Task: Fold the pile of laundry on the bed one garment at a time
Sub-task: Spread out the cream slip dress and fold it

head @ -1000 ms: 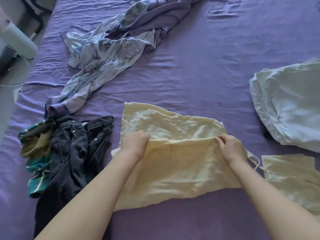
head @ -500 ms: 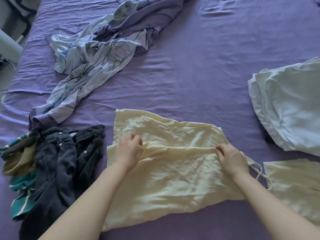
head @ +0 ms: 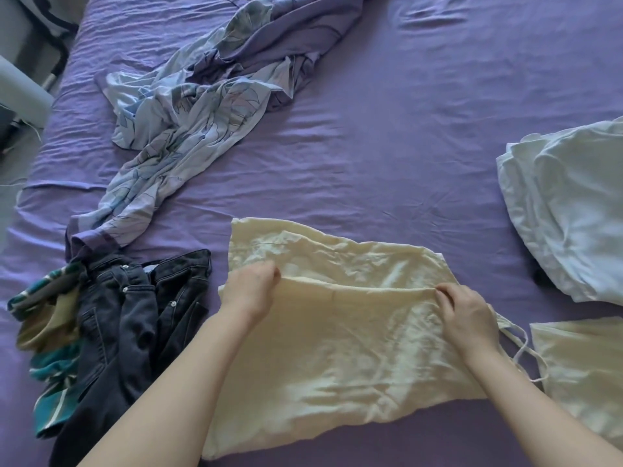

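Cream cotton bunches under curled fingers (head: 269, 273) as the left hand (head: 251, 291) grips one end of a folded edge and the right hand (head: 467, 315) pinches the other end between thumb and fingertips. Between them, the pale yellow garment (head: 337, 348) lies spread on the purple bedsheet (head: 387, 146), its thin straps (head: 522, 345) trailing rightward. Dark jeans (head: 128, 325) and a teal striped piece (head: 50, 365) sit to the left; a blue patterned garment (head: 188, 123) lies beyond, white fabric (head: 573, 214) to the right.
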The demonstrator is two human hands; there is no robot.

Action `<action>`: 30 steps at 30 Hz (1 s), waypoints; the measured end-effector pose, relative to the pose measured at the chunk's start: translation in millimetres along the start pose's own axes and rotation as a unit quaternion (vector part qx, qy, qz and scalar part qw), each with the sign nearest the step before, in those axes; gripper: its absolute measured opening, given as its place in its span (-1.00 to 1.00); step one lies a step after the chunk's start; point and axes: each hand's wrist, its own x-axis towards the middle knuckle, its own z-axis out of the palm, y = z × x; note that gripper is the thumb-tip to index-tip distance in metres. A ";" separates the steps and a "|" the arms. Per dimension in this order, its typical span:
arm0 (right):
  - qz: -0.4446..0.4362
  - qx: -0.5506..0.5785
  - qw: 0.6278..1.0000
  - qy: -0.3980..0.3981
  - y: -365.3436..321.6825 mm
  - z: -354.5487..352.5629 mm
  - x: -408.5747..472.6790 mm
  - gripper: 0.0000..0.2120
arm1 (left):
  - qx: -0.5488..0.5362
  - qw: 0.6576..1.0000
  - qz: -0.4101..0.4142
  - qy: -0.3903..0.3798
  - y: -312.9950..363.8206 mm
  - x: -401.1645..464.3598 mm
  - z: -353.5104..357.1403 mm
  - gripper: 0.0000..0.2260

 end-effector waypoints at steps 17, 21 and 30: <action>-0.080 -0.034 0.992 0.089 -16.1 2.7 26.0 -0.97 | 0.139 0.988 -0.045 0.053 10.7 50.3 -31.6 -0.72; -0.045 -0.005 0.994 0.103 -22.0 4.8 50.1 -0.93 | 0.147 0.983 -0.042 0.101 18.4 73.1 -42.8 -0.69; -0.206 -0.050 0.971 0.108 -40.5 26.4 25.7 -0.67 | 0.038 0.971 0.065 0.228 54.7 25.3 22.6 -0.59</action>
